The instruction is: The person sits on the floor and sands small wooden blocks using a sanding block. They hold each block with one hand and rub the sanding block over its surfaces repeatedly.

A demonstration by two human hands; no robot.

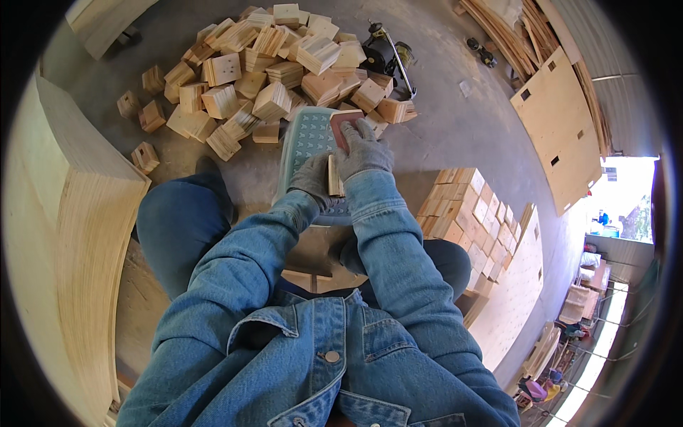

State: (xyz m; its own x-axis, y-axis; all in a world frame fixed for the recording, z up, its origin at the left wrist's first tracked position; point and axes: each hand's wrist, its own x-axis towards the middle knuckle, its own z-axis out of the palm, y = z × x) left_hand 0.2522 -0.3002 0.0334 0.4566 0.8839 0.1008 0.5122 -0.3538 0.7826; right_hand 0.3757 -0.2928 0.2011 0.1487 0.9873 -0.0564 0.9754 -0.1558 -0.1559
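Observation:
Both my hands wear grey gloves and are over a teal plastic stool (307,132) with a patterned top. My left hand (311,178) is closed round a small wooden block (334,178), whose narrow pale edge shows beside my fingers. In my right hand (365,153) is a reddish-brown flat block (344,127), which looks like a sanding block. My right fingers wrap over its near side, just beyond the wooden block. Whether the two blocks touch is hidden by my gloves.
A big loose heap of wooden blocks (274,67) lies beyond the stool. A black power tool (384,57) stands at its right. Stacked blocks (473,224) are by my right knee, with a plywood panel (558,132) farther right. Curved plywood (89,235) rises on the left.

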